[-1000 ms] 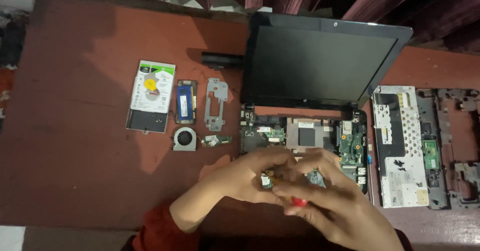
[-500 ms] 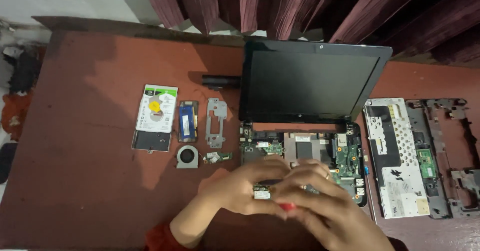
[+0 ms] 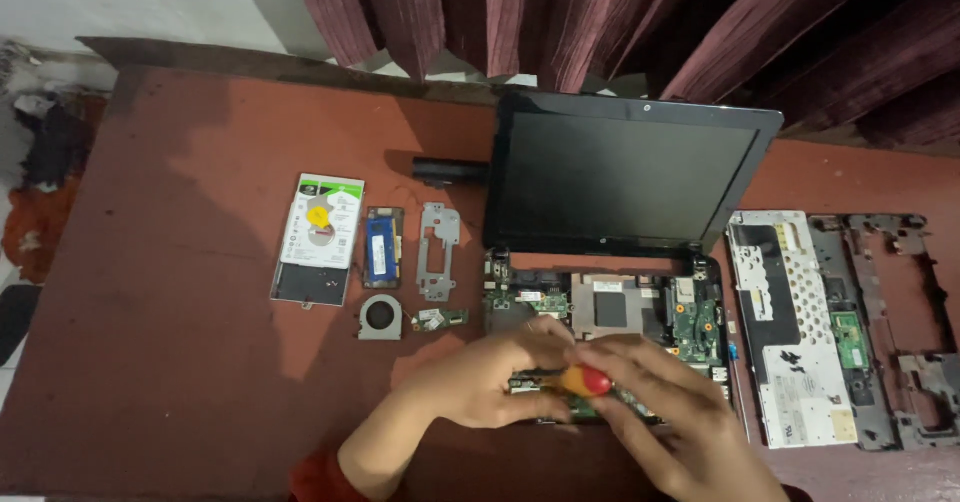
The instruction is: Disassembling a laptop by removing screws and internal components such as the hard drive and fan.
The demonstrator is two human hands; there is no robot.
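Note:
An opened laptop base [image 3: 610, 312] with bare circuit boards lies on the red-brown table [image 3: 180, 362], its dark screen [image 3: 625, 177] standing up behind. My right hand [image 3: 670, 407] is shut on a screwdriver with a red and yellow handle [image 3: 580, 380], held over the front of the base. Beside it, my left hand [image 3: 485, 382] rests on the base's front edge with fingers curled at the screwdriver's shaft. The hands hide the tip.
Left of the laptop lie a hard drive [image 3: 320, 237], a memory module [image 3: 382, 247], a metal bracket [image 3: 438, 250], a small fan [image 3: 381, 317], a small board [image 3: 440, 318] and a black bar [image 3: 450, 171]. The keyboard's underside [image 3: 790, 322] and a plastic frame [image 3: 895, 322] lie right.
The view has tilted up, showing more curtain. My hands have shifted slightly over the laptop base, and the screwdriver's handle now shows between them.

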